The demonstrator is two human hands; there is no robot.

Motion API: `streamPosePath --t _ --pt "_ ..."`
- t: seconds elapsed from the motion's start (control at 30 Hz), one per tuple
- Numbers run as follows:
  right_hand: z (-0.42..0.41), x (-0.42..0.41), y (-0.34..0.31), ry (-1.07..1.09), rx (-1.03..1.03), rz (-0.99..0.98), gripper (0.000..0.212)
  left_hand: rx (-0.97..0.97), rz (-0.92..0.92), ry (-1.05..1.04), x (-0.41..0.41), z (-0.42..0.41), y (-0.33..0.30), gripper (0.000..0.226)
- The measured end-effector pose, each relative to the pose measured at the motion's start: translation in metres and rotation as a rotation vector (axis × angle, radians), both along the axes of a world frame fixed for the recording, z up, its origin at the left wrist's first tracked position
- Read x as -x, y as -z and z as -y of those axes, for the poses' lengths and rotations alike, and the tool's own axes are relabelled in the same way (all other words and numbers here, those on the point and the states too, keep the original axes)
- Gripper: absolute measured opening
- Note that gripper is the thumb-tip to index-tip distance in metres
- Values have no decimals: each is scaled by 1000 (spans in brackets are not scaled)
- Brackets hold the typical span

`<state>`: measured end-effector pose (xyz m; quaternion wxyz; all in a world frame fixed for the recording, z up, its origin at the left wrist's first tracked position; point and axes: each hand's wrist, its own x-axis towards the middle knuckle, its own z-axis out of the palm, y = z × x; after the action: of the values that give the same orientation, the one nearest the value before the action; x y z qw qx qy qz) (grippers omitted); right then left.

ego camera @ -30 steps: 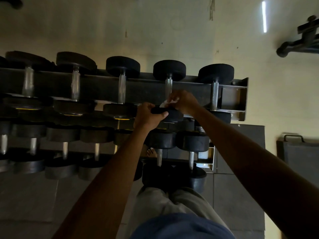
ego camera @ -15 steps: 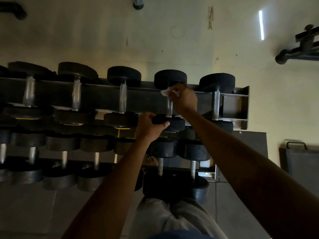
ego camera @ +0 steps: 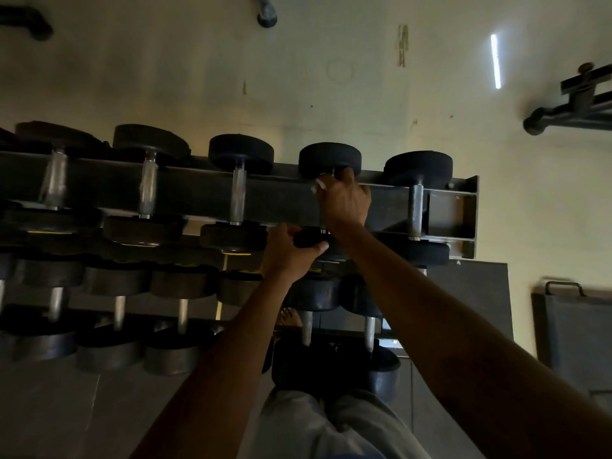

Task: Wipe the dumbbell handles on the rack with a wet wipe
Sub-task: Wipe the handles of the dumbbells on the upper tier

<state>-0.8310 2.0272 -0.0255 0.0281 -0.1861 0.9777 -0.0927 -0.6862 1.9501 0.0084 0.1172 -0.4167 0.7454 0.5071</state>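
Note:
A dark metal rack [ego camera: 284,197] carries rows of black dumbbells with steel handles. My right hand [ego camera: 346,203] grips the handle of the second dumbbell from the right on the top row, with a white wet wipe [ego camera: 319,184] pinched against it near the far weight head [ego camera: 329,160]. The handle itself is hidden under my hand. My left hand [ego camera: 288,251] grips the near head [ego camera: 311,241] of that same dumbbell. The neighbouring handle [ego camera: 415,210] on the right and another handle [ego camera: 237,197] on the left are bare.
Lower rows of dumbbells [ego camera: 178,283] fill the rack below. A dark bench frame [ego camera: 576,107] juts in at the upper right, and a dark box with a handle [ego camera: 569,326] stands at the right. My legs [ego camera: 331,422] are close to the rack.
My right hand slid the wipe along the handle from the near end to the far weight head. My left hand stayed on the near head.

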Motion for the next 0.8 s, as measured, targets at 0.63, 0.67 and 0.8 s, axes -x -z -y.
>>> streamPosePath --t 0.63,0.67,0.8 --pt "-14 13 -3 768 902 737 18 30 -27 9 -4 -4 -6 60" --pt "-12 19 -3 779 889 814 20 37 -29 16 -4 -3 -7 61" --pt "-15 33 -8 828 800 1033 29 37 -35 30 -4 -4 -5 61"
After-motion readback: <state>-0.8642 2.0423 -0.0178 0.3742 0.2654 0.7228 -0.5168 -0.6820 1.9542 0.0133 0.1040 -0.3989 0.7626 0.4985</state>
